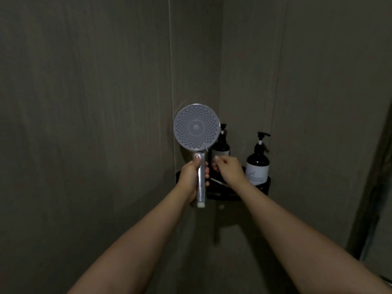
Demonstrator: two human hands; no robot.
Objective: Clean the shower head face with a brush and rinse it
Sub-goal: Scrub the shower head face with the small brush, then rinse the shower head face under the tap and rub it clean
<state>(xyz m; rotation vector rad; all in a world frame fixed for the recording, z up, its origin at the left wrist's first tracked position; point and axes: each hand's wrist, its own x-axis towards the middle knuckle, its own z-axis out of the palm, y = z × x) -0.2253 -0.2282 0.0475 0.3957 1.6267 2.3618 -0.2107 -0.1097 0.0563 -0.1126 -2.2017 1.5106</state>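
Head view, dim shower corner with grey wall panels: the left hand (192, 177) is wrapped around the chrome handle of the shower head (196, 127), fingers (206, 172) curled tight behind it and the thumb pressed flat up the front. The shower head stands upright, its round face with rings of nozzles turned toward the camera, held in the air just in front of the wall corner. The right hand (229, 169) hangs just beside the handle, apart from it, over a black corner shelf (266, 186); its fingers are bent inward with thumb and forefinger close together, but I cannot tell whether they pinch anything. A thin pale stick-like thing (218, 181) lies on the shelf under that hand; too dark to say what it is. 2 dark pump bottles stand on the shelf: the left bottle (221, 145) partly behind the shower head, the right bottle (257, 164) with a white label, beside the right wrist
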